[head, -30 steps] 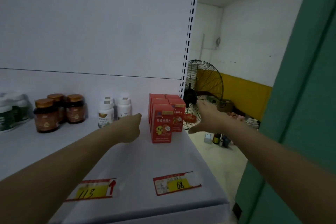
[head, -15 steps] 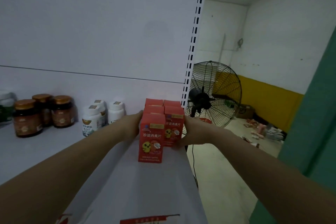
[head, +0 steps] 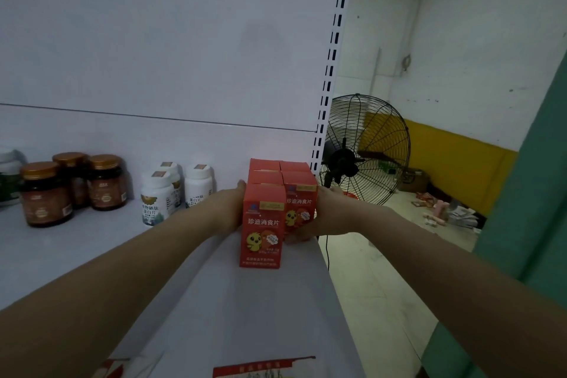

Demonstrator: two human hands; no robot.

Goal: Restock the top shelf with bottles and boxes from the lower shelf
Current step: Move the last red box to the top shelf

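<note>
Your left hand (head: 228,209) and right hand (head: 331,213) flank the boxes (head: 262,224) at the shelf's (head: 92,248) right end; the right grips one, the left's fingers are hidden, so I cannot tell

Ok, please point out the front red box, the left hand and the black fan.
front red box (head: 262,224), head view, front face.
left hand (head: 227,209), head view, back of hand.
black fan (head: 345,160), head view, central hub.
</note>
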